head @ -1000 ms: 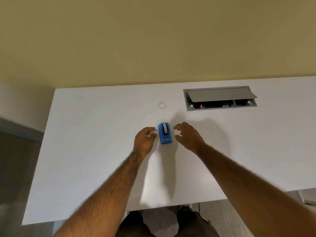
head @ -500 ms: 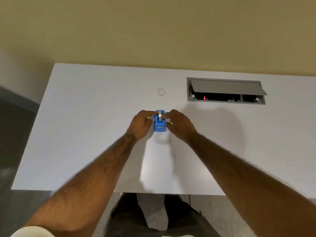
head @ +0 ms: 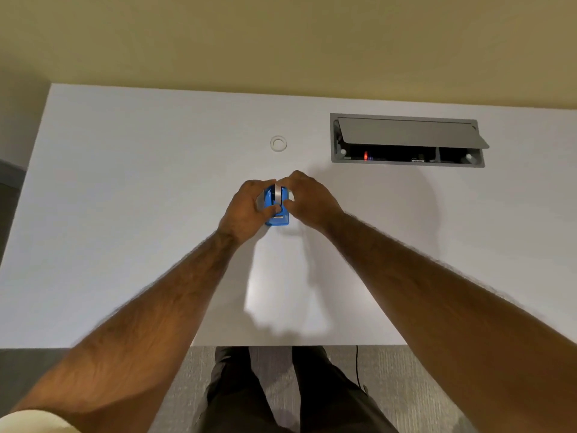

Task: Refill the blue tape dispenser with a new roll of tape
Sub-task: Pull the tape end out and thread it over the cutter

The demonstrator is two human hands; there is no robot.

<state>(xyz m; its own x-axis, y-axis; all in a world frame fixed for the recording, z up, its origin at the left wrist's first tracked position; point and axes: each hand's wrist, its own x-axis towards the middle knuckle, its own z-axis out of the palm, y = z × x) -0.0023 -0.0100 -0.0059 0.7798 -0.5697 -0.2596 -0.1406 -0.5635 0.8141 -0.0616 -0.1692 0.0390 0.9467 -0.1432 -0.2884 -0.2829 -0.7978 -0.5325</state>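
Note:
A small blue tape dispenser (head: 277,217) sits on the white desk (head: 125,214), a pale roll of tape (head: 277,192) showing in its top. My left hand (head: 246,207) wraps its left side, thumb across the front. On the other side, my right hand (head: 307,200) presses against the dispenser, fingertips at the roll's top. Both hands hide most of the dispenser's body. A small white tape ring (head: 278,143) lies flat on the desk beyond the hands.
A grey cable hatch (head: 406,140) with its lid propped open is set into the desk at the back right, a red light glowing inside. A beige wall stands behind the desk. My legs and grey carpet show below the desk's near edge.
Both hands closed in from either side of the dispenser and now grip it. The camera view has shifted, so the desk sits lower and closer.

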